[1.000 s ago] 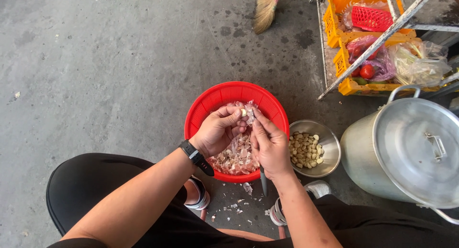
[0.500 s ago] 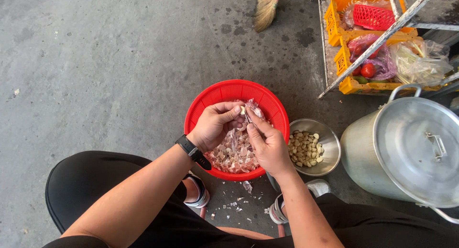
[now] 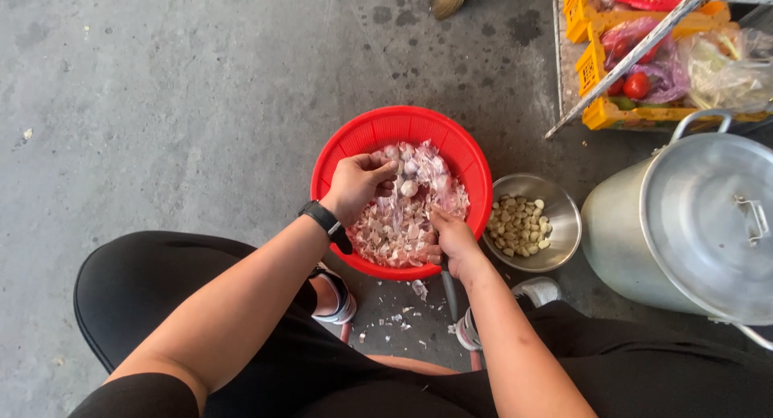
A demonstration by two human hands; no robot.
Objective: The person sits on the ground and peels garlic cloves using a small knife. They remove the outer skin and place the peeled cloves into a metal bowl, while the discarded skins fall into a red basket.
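A round red plastic basket [image 3: 364, 134] stands on the concrete floor between my feet, filled with pinkish garlic skins and cloves [image 3: 407, 217]. My left hand [image 3: 358, 184], a black watch on its wrist, rests in the pile with the fingers curled; a pale peeled clove [image 3: 409, 188] lies just off its fingertips. Whether that hand holds anything is hidden. My right hand [image 3: 452, 239] sits at the basket's near rim, closed on a small knife [image 3: 448, 293] whose blade points down toward me.
A steel bowl [image 3: 565, 229] of peeled cloves stands right of the basket. A large lidded aluminium pot [image 3: 692, 225] lies further right. Yellow crates [image 3: 600, 116] with tomatoes and bagged vegetables sit behind a metal rack leg. Skin scraps lie between my shoes.
My hands have come apart and lowered. The left hand dropped into the pile; the right hand drew back to the near rim. The clove held between them now lies in the basket.
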